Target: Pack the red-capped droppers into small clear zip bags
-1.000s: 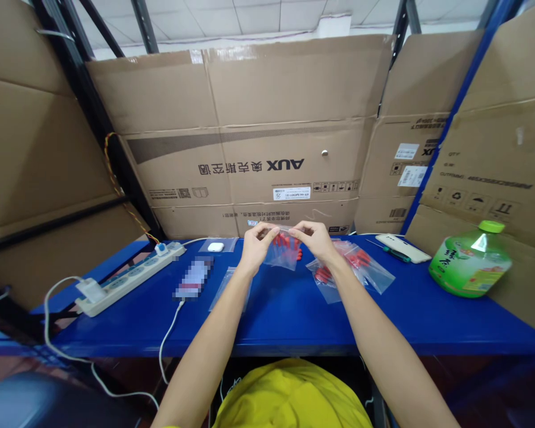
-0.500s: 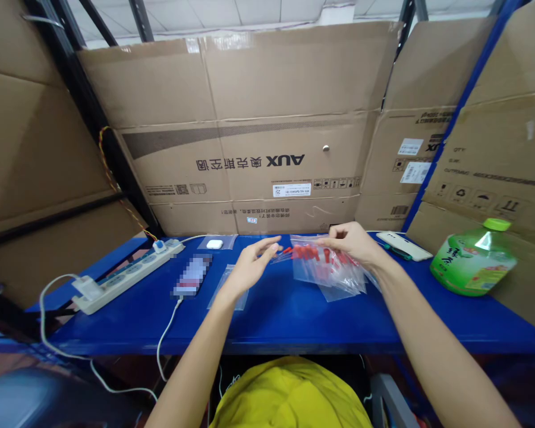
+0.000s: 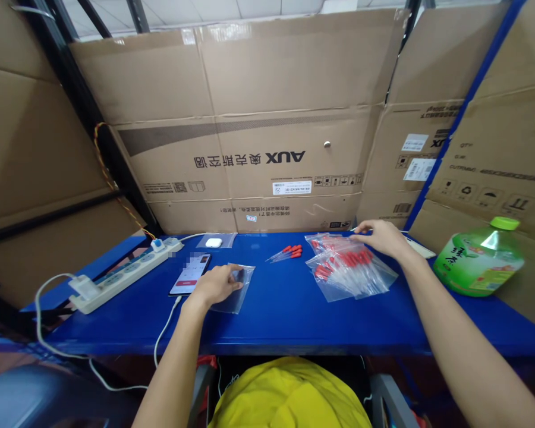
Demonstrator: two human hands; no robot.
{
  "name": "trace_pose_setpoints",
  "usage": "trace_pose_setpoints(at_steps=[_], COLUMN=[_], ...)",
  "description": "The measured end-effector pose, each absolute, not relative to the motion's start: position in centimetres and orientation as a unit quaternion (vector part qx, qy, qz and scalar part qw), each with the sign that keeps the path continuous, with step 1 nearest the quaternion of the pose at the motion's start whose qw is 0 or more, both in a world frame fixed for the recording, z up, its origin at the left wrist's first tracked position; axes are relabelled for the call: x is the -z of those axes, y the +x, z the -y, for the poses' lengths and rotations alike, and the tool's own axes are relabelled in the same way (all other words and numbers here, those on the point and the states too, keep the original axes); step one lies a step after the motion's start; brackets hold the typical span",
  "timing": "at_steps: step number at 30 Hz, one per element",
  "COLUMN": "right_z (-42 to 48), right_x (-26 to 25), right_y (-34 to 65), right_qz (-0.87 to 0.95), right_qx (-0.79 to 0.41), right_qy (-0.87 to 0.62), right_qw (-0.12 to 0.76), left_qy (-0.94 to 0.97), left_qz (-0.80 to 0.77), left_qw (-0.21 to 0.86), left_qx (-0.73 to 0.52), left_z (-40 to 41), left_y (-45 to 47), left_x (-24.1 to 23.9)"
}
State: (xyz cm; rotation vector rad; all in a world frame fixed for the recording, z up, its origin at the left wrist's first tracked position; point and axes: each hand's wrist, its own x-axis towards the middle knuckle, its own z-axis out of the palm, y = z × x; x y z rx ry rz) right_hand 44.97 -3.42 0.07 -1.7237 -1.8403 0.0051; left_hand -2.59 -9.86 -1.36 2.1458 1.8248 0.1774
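My left hand [image 3: 217, 285] lies over a clear zip bag [image 3: 245, 291] on the blue table, its fingers curled and gripping the bag near the upper edge. My right hand [image 3: 381, 239] is at the back of a pile of clear zip bags [image 3: 352, 270]. Its thumb and index finger are slightly apart at the pile's upper edge. Red-ended pieces show inside these bags. Between the hands lie several loose droppers [image 3: 289, 253] with red bulbs and thin clear stems, pointing left.
Left of my left hand are a phone [image 3: 191, 273] with a white cable and a power strip [image 3: 129, 276]. A white earphone case [image 3: 213, 242] sits behind. At right stand a green bottle [image 3: 477, 261] and a partly hidden white object [image 3: 421, 248]. Cardboard [image 3: 249, 83] walls the table.
My right hand has laid the bags down, spread on the table to the right. My left hand has left the droppers and moved left onto the single bag.
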Motion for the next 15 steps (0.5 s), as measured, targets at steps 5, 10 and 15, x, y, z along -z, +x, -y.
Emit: trace_pose_setpoints(at_steps=[5, 10, 15], right_z=[2.6, 1.9, 3.1], right_x=[-1.0, 1.3, 3.2], right_y=[36.7, 30.3, 28.4], right_qz=[0.746, 0.784, 0.805], right_qx=[-0.011, -0.019, -0.035], right_qy=[-0.557, -0.481, -0.435], right_qw=[0.365, 0.391, 0.402], left_qy=[0.794, 0.785, 0.703], left_qz=[-0.574, -0.601, -0.704], left_qw=[0.176, 0.105, 0.064], left_qx=[-0.095, -0.107, -0.086], left_z=[9.9, 10.5, 10.5], left_y=[-2.9, -0.6, 1.8], left_x=[1.4, 1.3, 2.0])
